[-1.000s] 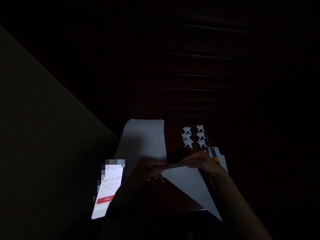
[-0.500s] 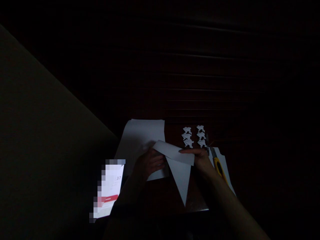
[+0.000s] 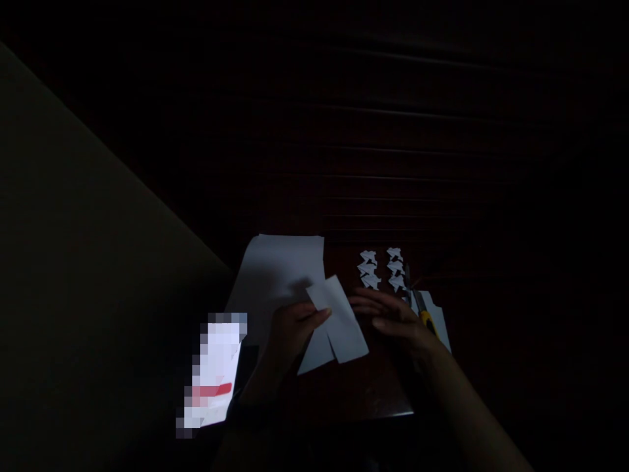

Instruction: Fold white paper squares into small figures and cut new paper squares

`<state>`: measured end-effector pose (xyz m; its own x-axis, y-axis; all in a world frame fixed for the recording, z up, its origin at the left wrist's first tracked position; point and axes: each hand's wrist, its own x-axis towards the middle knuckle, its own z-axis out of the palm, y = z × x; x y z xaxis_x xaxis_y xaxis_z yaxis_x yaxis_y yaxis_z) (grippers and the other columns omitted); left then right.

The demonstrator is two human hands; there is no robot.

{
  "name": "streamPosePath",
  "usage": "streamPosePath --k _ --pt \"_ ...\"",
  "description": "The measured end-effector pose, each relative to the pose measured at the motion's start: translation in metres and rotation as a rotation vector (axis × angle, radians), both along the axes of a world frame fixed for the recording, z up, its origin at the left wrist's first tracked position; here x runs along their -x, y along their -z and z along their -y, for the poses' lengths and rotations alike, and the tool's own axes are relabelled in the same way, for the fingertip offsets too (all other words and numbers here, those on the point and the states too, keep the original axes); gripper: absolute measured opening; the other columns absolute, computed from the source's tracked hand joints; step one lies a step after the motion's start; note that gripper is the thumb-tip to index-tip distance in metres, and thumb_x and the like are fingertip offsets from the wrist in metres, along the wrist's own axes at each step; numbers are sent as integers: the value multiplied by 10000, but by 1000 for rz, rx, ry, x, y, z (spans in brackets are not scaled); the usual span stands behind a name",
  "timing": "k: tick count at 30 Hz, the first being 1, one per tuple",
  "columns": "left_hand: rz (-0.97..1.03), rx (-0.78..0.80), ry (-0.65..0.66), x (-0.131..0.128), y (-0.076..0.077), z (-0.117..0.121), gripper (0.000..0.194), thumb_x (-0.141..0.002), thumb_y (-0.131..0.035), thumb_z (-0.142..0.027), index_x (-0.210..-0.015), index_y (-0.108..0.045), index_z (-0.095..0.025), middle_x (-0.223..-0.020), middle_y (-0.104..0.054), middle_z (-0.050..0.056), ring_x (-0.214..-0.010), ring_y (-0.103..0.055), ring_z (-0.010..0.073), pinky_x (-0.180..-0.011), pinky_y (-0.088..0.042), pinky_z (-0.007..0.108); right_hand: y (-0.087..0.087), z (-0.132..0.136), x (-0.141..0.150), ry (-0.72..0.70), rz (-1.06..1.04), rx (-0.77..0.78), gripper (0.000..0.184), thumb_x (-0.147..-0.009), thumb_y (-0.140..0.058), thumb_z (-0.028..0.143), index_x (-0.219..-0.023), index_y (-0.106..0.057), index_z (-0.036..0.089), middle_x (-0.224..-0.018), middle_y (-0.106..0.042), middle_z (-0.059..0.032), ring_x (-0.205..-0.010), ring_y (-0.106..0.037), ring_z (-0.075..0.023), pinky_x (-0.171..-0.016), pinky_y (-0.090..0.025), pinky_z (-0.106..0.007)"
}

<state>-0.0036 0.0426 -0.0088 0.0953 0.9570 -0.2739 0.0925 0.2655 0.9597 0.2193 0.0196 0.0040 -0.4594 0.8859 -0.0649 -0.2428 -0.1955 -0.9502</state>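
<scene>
Between my left thumb and fingers is a folded sheet of white paper (image 3: pixel 344 324), a rectangular strip at its right and a pointed part hanging lower left. My left hand (image 3: pixel 295 328) grips it by the left edge, the thumb on top. Just right of the paper, my right hand (image 3: pixel 398 321) has its fingers stretched out and apart, holding nothing. Under and behind the left hand lies a stack of white paper sheets (image 3: pixel 285 262).
Several small folded paper figures (image 3: pixel 369 269) stand in two columns on the dark table (image 3: pixel 363 393). At the right, a yellow utility knife (image 3: pixel 428 323) rests on white paper (image 3: pixel 442 321). A lit phone screen (image 3: pixel 216 367), partly pixelated, is at lower left. The surroundings are very dark.
The folded paper has turned, its strip now running down to the right. My right hand has let go of it and moved slightly right. My left thumb now shows on top of the paper.
</scene>
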Motion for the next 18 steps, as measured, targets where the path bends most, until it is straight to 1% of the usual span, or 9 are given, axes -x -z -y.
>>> streamPosePath --k 2,3,4,6,9,11,13,15,18 --pt "-42 -30 128 -4 -1 2 190 -680 -709 -346 -760 -738 -176 -762 -733 43 -719 -659 208 -639 -498 271 0 -1 -2 109 -61 45 530 -761 -660 332 -1266 -527 243 -1271 -561 -101 -1107 -546 -264 -893 -441 -416" --pt "-46 -42 192 -7 -1 4 188 -684 -707 -343 -771 -746 -180 -791 -739 47 -748 -662 218 -670 -502 283 2 -1 -2 133 -55 58 496 -772 -650 329 -1248 -547 232 -1244 -581 -106 -1071 -565 -257 -875 -448 -401" --pt "-44 -54 250 -11 -1 6 187 -689 -704 -342 -778 -751 -184 -807 -743 49 -766 -664 225 -690 -504 292 5 -2 -1 139 -36 65 470 -764 -661 316 -1217 -577 225 -1206 -607 -102 -1035 -582 -249 -864 -451 -386" --pt "-38 -75 306 -18 0 10 191 -706 -690 -344 -798 -755 -189 -826 -745 47 -781 -663 229 -707 -505 300 11 -1 1 142 7 78 407 -721 -709 276 -1120 -650 222 -1094 -668 -80 -969 -607 -234 -855 -452 -367" --pt "-76 -115 277 -25 4 13 214 -739 -657 -359 -838 -750 -194 -837 -743 37 -777 -657 222 -689 -498 291 19 -1 0 200 43 108 263 -694 -736 259 -955 -723 230 -936 -715 -48 -886 -629 -219 -816 -467 -356" --pt "-134 -151 236 -28 6 14 230 -757 -636 -376 -848 -745 -196 -833 -739 28 -766 -650 214 -681 -490 283 21 -2 -2 232 62 105 235 -679 -751 262 -912 -733 236 -913 -719 -39 -864 -632 -210 -800 -472 -346" --pt "-187 -190 212 -30 9 14 234 -769 -622 -388 -841 -743 -201 -822 -734 19 -754 -643 204 -677 -480 272 21 -3 -3 237 78 70 243 -682 -752 277 -921 -733 235 -936 -716 -40 -874 -628 -204 -810 -464 -339" --pt "-223 -219 200 -32 10 14 233 -781 -606 -393 -825 -741 -208 -803 -728 11 -736 -636 194 -663 -471 261 21 -5 -3 240 79 50 260 -715 -726 315 -960 -724 228 -935 -715 -47 -865 -627 -198 -813 -458 -336" --pt "-265 -247 191 -34 11 16 245 -798 -582 -400 -783 -733 -208 -746 -714 1 -694 -624 182 -626 -455 250 22 -6 1 263 58 75 308 -751 -687 376 -1006 -711 205 -891 -718 -54 -811 -631 -193 -785 -459 -335"
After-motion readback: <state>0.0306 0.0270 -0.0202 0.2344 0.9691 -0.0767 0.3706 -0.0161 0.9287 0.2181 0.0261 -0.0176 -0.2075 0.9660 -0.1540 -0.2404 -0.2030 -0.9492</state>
